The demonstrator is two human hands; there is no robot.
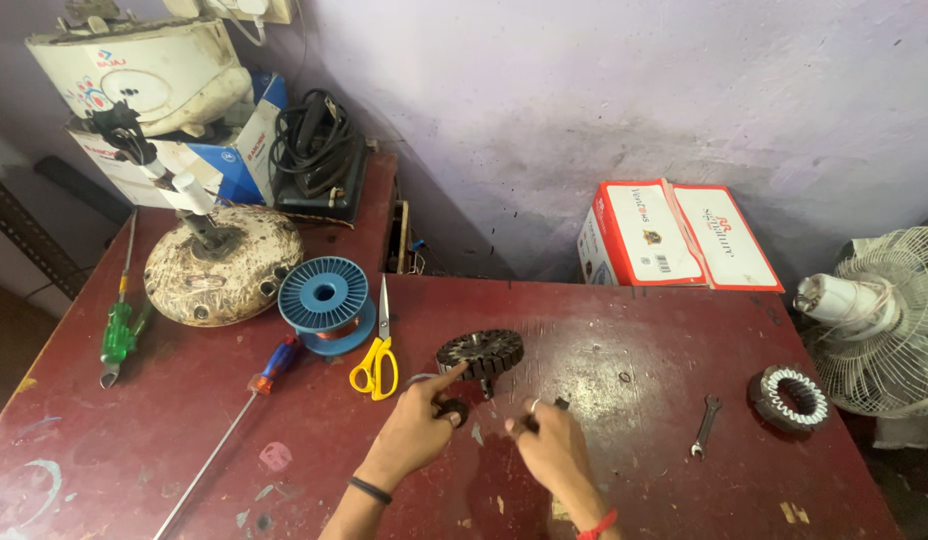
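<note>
left fingers [446, 380] touch black toothed core [481, 352].

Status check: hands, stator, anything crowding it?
Left hand fingertip on black stator core. Right hand pinching small dark part. Yellow scissors lie just left.

Likely fan-repair workshop — stator core [480, 353], copper-wire spool [326, 300], screwdrivers [119, 335], spanner [705, 424] on stained bench [624, 480].

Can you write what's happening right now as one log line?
left hand: finger touching slotted metal core | right hand: pinching small dark part | beside: yellow scissors
</note>
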